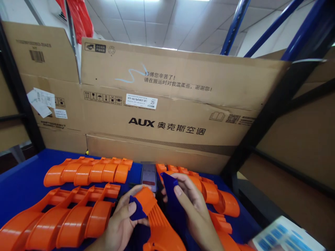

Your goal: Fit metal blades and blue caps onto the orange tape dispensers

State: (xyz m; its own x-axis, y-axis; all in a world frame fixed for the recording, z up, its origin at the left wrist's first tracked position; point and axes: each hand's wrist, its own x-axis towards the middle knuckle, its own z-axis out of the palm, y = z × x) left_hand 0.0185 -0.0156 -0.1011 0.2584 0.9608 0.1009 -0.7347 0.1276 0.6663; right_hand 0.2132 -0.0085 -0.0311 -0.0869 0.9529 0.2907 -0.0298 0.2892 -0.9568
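My left hand (pixel 123 216) is closed around the upper end of an orange ribbed plastic part (pixel 159 219). A small dark blue plastic piece (pixel 137 208) sits at that end, under my left thumb. In my right hand (pixel 193 202) a flat, dark blue plastic piece (pixel 171 195) is pinched between thumb and fingers. It stands tilted just right of the orange part, apart from its top end. Its lower portion blends into the dark blue surface, so where it ends is hard to see.
Rows of curved orange plastic parts lie at left (pixel 75 223), back left (pixel 83 172) and right (pixel 209 191) on a blue surface (pixel 15 184). A phone (pixel 148 176) lies behind my hands. A cardboard sheet (pixel 167 115) walls the back; a blue-and-white box (pixel 288 237) is at front right.
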